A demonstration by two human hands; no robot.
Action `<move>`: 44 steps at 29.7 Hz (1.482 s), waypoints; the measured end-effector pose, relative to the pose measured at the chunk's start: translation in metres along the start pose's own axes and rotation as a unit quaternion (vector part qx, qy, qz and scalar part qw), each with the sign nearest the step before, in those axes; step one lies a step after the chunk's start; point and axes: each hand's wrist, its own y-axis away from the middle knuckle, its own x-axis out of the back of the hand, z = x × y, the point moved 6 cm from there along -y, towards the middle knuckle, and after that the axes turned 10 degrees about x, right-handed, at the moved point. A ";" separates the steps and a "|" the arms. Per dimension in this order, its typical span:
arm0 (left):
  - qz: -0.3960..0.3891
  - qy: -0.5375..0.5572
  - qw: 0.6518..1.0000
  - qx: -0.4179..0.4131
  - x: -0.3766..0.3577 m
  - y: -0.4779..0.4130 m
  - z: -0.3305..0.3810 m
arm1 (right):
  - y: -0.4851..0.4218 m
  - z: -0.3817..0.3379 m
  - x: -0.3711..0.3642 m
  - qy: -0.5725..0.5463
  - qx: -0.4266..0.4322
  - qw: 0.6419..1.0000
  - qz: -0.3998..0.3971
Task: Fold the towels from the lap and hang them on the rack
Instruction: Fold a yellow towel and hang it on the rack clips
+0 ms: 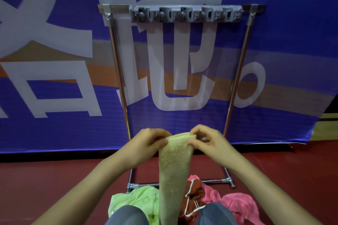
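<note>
Blue banner (54, 106) with big white characters and an orange band fills the far side of what we see. A dark red floor (45, 179) runs from its lower edge toward us. Against the banner stands the rack (118, 71), a chrome frame with two uprights, a top bar and a foot bar resting on the floor.

In the near middle we hold a yellow towel (173, 166) up in front of the rack's lower part. It is folded into a long narrow strip that hangs from its top edge down between our knees (128, 215). Three more lie heaped on the lap: a green towel (135, 199) on the left, a pink towel (237, 204) on the right, and a dark red towel (193, 193) with white trim between them, just beside the yellow strip.

Our left hand (148, 144) pinches the yellow towel's top left corner with thumb and curled fingers. Our right hand (210, 142) pinches the top right corner the same way, so the two hands sit close together. A grey hook strip (184, 13) is fixed along the rack's top bar.
</note>
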 end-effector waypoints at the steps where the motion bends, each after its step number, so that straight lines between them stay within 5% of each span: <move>1: 0.003 0.007 1.000 -0.001 0.002 0.000 0.001 | -0.001 -0.002 0.003 -0.022 0.000 1.000 0.021; 15: 0.005 0.040 0.999 0.019 0.013 -0.023 0.031 | -0.017 -0.025 -0.001 -0.156 -0.014 0.987 0.027; 44: -0.039 -0.031 0.998 0.042 -0.004 -0.021 0.018 | -0.009 0.005 -0.026 -0.188 -0.046 0.981 0.006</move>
